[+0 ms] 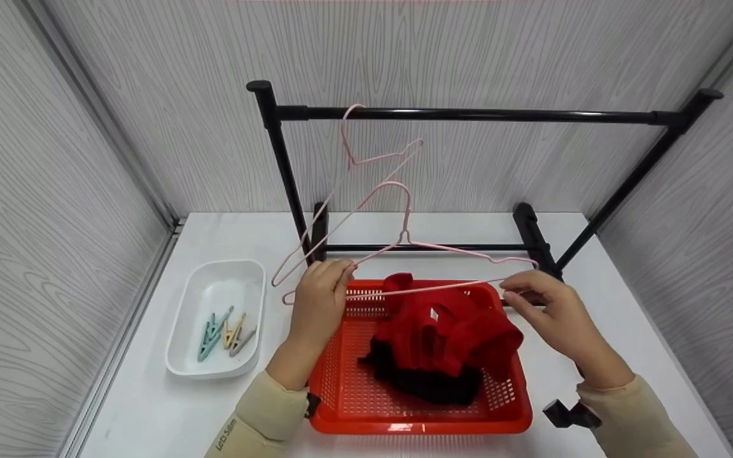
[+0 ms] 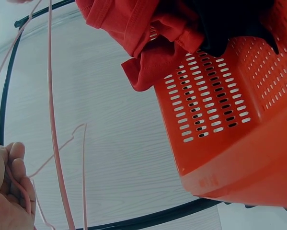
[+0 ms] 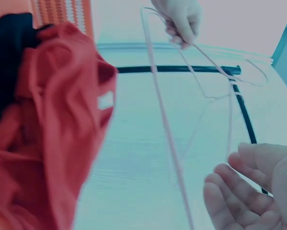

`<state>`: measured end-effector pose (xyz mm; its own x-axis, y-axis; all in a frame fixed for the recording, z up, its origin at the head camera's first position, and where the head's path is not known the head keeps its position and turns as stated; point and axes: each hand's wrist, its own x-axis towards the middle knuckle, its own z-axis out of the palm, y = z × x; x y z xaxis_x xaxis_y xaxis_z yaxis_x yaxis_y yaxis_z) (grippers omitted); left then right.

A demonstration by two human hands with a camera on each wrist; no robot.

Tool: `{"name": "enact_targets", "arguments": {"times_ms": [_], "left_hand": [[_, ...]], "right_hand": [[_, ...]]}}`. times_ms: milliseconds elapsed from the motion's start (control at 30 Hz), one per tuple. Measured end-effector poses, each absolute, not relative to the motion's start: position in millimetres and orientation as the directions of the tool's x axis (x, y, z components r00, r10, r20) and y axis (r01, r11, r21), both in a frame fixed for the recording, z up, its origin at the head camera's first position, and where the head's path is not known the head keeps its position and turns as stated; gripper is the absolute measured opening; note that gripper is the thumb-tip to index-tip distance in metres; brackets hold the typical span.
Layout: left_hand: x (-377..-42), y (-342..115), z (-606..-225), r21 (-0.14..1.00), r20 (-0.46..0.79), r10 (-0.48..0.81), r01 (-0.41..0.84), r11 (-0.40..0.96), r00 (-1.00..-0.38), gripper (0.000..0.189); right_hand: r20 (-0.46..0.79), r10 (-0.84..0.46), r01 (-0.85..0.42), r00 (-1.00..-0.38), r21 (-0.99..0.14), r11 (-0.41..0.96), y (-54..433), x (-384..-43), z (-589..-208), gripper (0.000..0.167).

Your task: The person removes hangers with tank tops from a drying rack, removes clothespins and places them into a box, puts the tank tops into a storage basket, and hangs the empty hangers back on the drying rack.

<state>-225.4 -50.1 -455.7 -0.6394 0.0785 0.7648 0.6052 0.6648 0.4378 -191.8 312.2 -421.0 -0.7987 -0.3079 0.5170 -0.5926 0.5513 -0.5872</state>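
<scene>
My left hand [image 1: 321, 299] grips the left end of a pink wire clothes hanger [image 1: 449, 249], its fingers curled round the wire in the left wrist view. The hanger is held over the basket with its hook up. By its right end is my right hand [image 1: 554, 312], fingers loosely bent and holding nothing in the right wrist view. Below lies a red garment [image 1: 449, 331] with a small white label, heaped on a black cloth [image 1: 430, 385] in a red plastic basket [image 1: 420, 427]. Its exact kind is hidden by the folds.
A black garment rack [image 1: 481, 115] stands behind the basket. Another pink hanger [image 1: 343, 130] hangs from its bar, at the left. On the left, a white tray [image 1: 182, 318] holds several clothespins [image 1: 214, 334]. Grey wood-pattern walls enclose the white table [image 1: 144, 407].
</scene>
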Motion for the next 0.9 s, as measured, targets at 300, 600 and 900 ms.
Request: {"name": "enact_targets", "arguments": {"times_ms": [300,600,900], "left_hand": [[-224.3,-47.0,-458.0,0.423,0.768,0.125,0.643,0.638,-0.628,0.012],[-224.0,-42.2,-460.9,0.422,0.756,0.151,0.652,0.630,-0.636,0.011],[-224.9,-40.8,-461.1,0.416,0.745,0.179,0.658,0.628,-0.643,0.012]], "right_hand": [[0.713,-0.165,-0.603,-0.681,-0.419,0.679,318.3,-202.1,-415.1,0.023],[0.653,-0.237,-0.582,-0.719,-0.380,0.719,317.0,-202.3,-428.2,0.026],[0.642,-0.260,-0.590,-0.722,-0.373,0.717,317.0,-203.7,-433.4,0.021]]}}
